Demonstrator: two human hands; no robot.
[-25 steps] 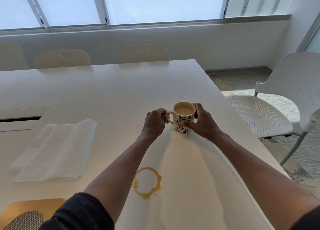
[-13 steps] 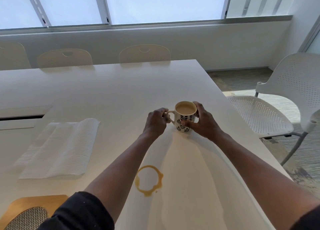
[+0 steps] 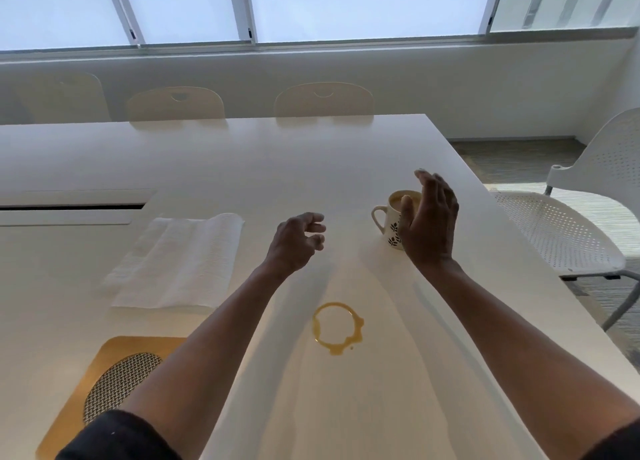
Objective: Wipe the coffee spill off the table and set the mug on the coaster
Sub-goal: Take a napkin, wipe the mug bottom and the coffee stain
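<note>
A white mug point(image 3: 389, 218) with a dark leaf pattern, full of milky coffee, stands on the white table point(image 3: 277, 161) towards its right edge. My right hand point(image 3: 429, 224) hovers open just in front of the mug and hides part of it; contact is unclear. Empty, with fingers loosely curled, my left hand point(image 3: 298, 243) hangs over the table left of the mug. A brown ring-shaped coffee spill point(image 3: 337, 328) lies between my forearms. A folded white paper towel point(image 3: 180, 262) lies to the left. The wooden coaster point(image 3: 117, 383) with a woven centre sits at the near left.
A slot-shaped cable hatch point(image 3: 72, 206) is set into the table at the far left. A white perforated chair point(image 3: 568, 231) stands close to the table's right edge. Three beige chair backs point(image 3: 323, 101) line the far side under the windows.
Both hands have let go of the mug and pulled back from it. My left hand moved left, away from the handle. The camera view shifted, so everything sits further right.
</note>
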